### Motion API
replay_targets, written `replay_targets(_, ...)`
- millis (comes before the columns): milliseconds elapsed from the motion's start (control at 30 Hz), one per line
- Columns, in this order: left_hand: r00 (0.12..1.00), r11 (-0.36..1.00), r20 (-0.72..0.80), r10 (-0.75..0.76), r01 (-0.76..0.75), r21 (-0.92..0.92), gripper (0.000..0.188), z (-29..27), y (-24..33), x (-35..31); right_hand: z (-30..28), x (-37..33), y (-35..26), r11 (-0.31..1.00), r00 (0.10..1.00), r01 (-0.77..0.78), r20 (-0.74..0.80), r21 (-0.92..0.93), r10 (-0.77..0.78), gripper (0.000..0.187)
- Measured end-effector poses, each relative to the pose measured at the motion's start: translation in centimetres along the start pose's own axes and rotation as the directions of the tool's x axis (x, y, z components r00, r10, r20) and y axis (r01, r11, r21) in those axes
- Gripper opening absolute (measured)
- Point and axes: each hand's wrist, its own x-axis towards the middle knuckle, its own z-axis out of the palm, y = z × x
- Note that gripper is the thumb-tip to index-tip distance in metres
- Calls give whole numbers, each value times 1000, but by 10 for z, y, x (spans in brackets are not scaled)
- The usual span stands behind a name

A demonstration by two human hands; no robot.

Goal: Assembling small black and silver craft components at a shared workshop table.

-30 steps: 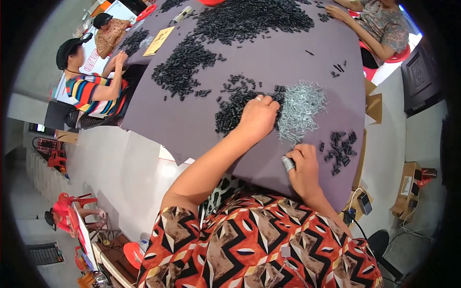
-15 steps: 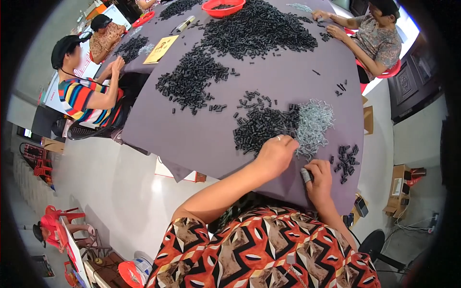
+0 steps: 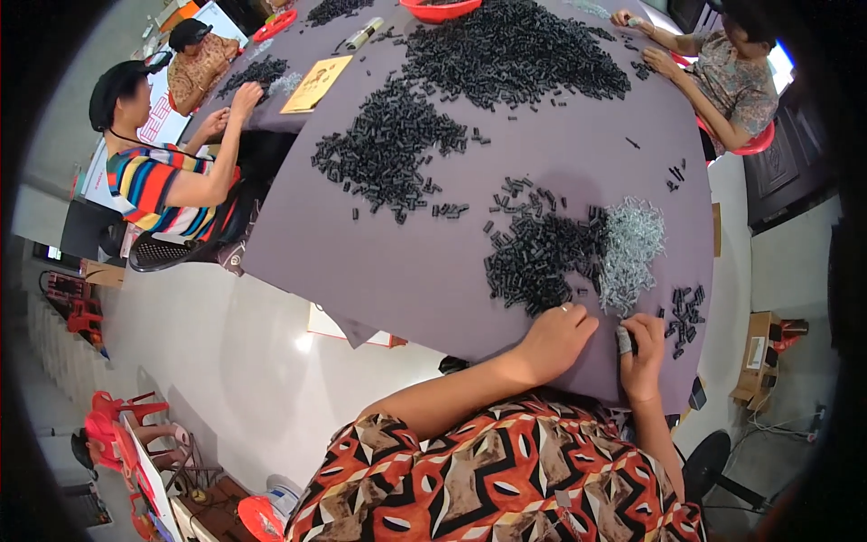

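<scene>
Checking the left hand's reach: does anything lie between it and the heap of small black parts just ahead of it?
Nothing visible does. The left hand rests on the purple tablecloth with its fingertips at the near edge of the heap of black parts. The pile of silvery metal pieces lies off to the right.

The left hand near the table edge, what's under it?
The left hand rests on the purple table cover, at the near edge of the pile of small black parts. Whether any part lies beneath the palm cannot be seen; the hand covers that spot.
</scene>
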Motion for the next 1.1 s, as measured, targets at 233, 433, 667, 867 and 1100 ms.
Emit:
replay_targets(233,998,997,-10,-64,64,-37,20,-4,2,2,-13,-2,-1,995,998,-15,66,96,9,34)
replay_targets(433,993,995,-64,-95,93,-36,25,-11,10,1,-28,10,-2,993,973,74,212,94,-92,38)
replay_targets(667,992,995,-79,-94,97,37,17,-12,16,8,-24,-2,-1,997,978,71,193,43,-78,42)
replay_targets(867,987,991,-92,-128,132,34,14,-5,18,2,-27,-13,3,995,983,81,161,58,-89,38)
replay_targets(1100,977,982,-101,-186,184,-30,15,-3,24,-3,-28,-12,0,996,977,90,192,25,-93,37)
